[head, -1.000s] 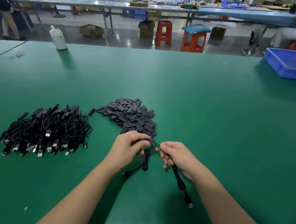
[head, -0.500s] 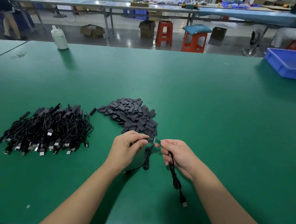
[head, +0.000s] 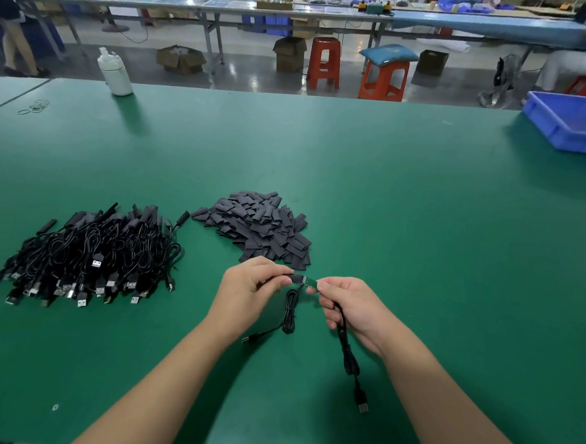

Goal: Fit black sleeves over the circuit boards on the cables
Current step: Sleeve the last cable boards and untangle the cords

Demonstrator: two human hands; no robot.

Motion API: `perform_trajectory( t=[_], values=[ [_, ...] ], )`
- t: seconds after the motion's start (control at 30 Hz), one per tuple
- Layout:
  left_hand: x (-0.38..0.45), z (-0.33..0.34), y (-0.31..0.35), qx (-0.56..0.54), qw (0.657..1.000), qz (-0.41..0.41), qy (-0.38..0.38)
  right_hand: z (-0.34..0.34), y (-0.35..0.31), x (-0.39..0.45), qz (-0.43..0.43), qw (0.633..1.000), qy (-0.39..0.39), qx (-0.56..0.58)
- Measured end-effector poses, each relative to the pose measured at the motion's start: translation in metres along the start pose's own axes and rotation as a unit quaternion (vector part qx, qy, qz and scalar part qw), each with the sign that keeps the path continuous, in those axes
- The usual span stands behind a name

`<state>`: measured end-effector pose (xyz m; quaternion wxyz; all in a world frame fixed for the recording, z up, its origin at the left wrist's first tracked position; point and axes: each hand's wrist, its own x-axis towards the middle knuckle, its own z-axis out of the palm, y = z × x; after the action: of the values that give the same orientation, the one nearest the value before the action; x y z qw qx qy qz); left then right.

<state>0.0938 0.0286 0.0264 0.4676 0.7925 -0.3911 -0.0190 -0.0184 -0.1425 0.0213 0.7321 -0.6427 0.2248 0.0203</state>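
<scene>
Green worktop with a heap of black cables at left, a pile of black sleeves mid, blue bin far right, white bottle at the back edge. Left hand pinches a black sleeve at its fingertips, right hand pinches the small green circuit board with its cable hanging from the fist. Sleeve end meets the board's left end, both just in front of the sleeve pile, above the worktop.
</scene>
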Motion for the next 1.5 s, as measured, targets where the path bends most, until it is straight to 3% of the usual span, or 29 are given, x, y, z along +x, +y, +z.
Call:
perform_trajectory(
  t=[0.2, 0.3, 0.53, 0.93, 1.2, 1.33, 1.5],
  values=[
    [0.0, -0.002, -0.005, 0.101, 0.992, 0.061, -0.054, 0.001, -0.002, -0.001, -0.011, 0.998, 0.011, -0.058],
    [0.0, -0.003, -0.005, 0.086, 0.993, 0.063, -0.053, 0.005, -0.005, -0.001, -0.016, 0.994, 0.004, -0.11],
    [0.002, -0.009, -0.005, 0.056, 0.997, 0.049, -0.016, 0.0, -0.005, -0.001, -0.018, 0.997, 0.018, -0.074],
    [-0.002, -0.006, -0.003, 0.033, 0.998, 0.035, -0.049, 0.004, -0.003, -0.002, -0.024, 0.997, 0.006, -0.078],
    [-0.002, -0.004, -0.005, 0.164, 0.968, 0.164, -0.098, 0.007, 0.004, 0.001, -0.056, 0.975, 0.019, -0.212],
    [-0.007, 0.002, 0.0, 0.227, 0.946, 0.196, -0.124, 0.011, 0.007, 0.001, -0.073, 0.977, 0.006, -0.2],
    [-0.009, 0.002, 0.004, 0.24, 0.945, 0.209, -0.076, 0.006, 0.002, -0.002, -0.075, 0.978, 0.019, -0.194]
  ],
)
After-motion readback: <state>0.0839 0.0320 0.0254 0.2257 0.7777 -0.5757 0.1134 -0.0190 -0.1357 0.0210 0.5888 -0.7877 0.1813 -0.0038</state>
